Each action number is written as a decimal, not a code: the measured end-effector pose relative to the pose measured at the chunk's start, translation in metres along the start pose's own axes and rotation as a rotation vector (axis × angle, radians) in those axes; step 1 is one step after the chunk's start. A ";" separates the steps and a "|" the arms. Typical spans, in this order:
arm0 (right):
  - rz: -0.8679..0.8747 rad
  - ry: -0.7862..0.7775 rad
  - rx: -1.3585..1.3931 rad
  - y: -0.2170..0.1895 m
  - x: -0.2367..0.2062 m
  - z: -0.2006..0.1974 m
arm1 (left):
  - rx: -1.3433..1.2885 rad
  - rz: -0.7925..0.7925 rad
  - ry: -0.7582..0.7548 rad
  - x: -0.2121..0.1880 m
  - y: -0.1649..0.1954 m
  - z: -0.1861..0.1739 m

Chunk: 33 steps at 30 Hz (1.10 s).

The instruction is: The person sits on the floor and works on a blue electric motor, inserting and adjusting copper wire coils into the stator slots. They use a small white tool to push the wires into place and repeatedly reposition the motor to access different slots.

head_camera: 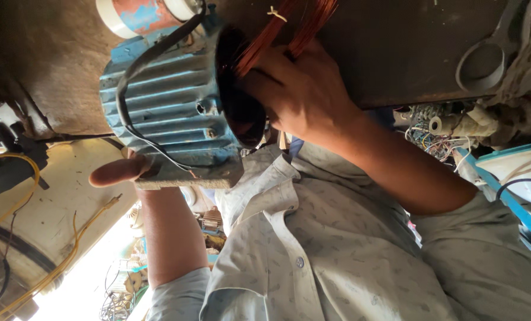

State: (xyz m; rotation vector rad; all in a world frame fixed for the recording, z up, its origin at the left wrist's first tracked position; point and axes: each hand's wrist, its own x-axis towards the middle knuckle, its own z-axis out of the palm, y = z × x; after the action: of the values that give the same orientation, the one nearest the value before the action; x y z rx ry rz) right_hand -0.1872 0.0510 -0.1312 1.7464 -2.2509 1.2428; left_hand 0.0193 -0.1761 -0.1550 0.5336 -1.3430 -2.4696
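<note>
I am watching the blue motor housing [170,107], which is being held up in the air close to the grey shirt [337,255] and not resting on any surface, with its open end turned toward the right side of the view. The left hand [120,169] is reaching under the flat foot plate [188,177]. I am seeing only one thick finger lying along the plate edge while the rest is hiding behind the housing, so I am judging that it is carrying the weight from below and keeping the opening steady. The right hand [304,89] is pressing at the dark mouth of the housing, its fingers curling inward where the copper wire bundle [289,27] is going in. The fingertips are out of sight, so I cannot tell whether they are pinching the wire or only pushing it into place. A black cable [136,71] is looping over the ribs of the housing, hanging loose. Behind, a ring spanner [485,62] is lying on the dark bench [408,53], well apart from both hands, and yellow wires [22,190] are trailing at the left.
</note>
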 end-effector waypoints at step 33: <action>0.045 0.014 0.138 -0.001 0.012 0.005 | 0.005 -0.041 -0.012 0.002 0.002 0.006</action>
State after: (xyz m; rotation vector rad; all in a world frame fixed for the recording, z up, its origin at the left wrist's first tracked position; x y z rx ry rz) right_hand -0.1886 0.0385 -0.1282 1.7332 -2.2592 1.4461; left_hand 0.0152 -0.1734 -0.1507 0.5539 -1.3568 -2.5069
